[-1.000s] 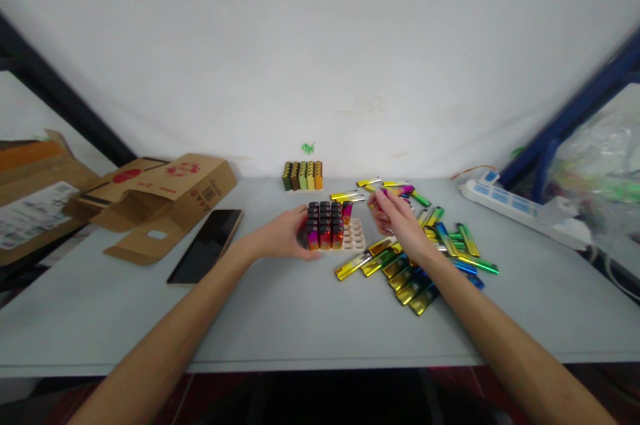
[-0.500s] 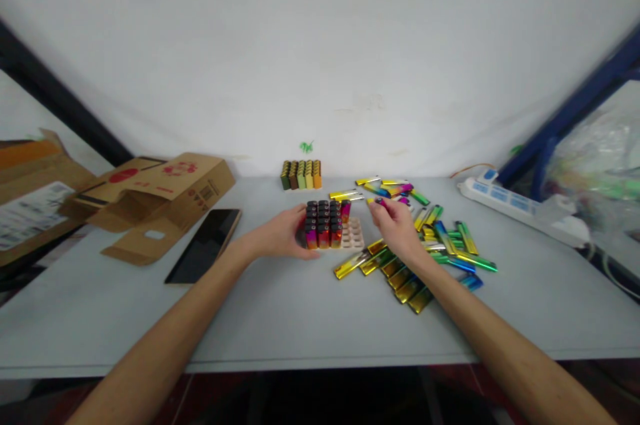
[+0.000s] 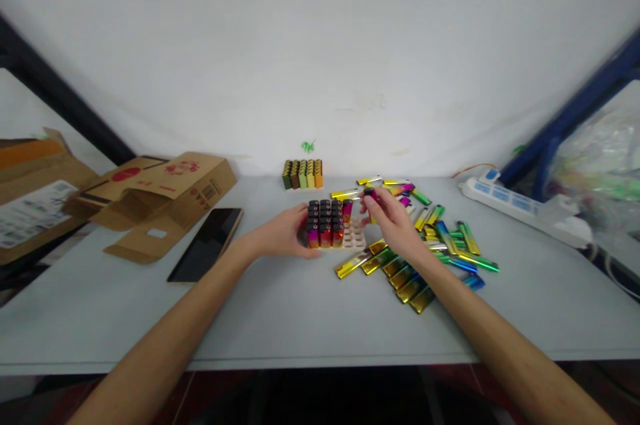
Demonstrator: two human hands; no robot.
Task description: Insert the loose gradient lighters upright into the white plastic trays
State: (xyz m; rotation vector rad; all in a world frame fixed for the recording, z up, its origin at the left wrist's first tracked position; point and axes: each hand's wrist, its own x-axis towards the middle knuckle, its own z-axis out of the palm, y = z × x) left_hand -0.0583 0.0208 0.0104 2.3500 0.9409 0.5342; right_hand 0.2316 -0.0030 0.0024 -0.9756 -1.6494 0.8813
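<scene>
The bare left forearm (image 3: pixel 185 327) and right forearm (image 3: pixel 490 331) reach forward, converging toward each other. The left hand (image 3: pixel 280 233) forms a wide curve, its thumb (image 3: pixel 307 253) (on the near side) parted from the fingers (image 3: pixel 297 213). The right hand (image 3: pixel 393 215) has its thumb and fingers pinched close together.

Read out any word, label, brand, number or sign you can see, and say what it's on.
No word or number is legible.
Box: red print and dark marks, too blurred to read.
White label, far left: print too blurred to read.
Power strip: blue patches, no readable text.
</scene>
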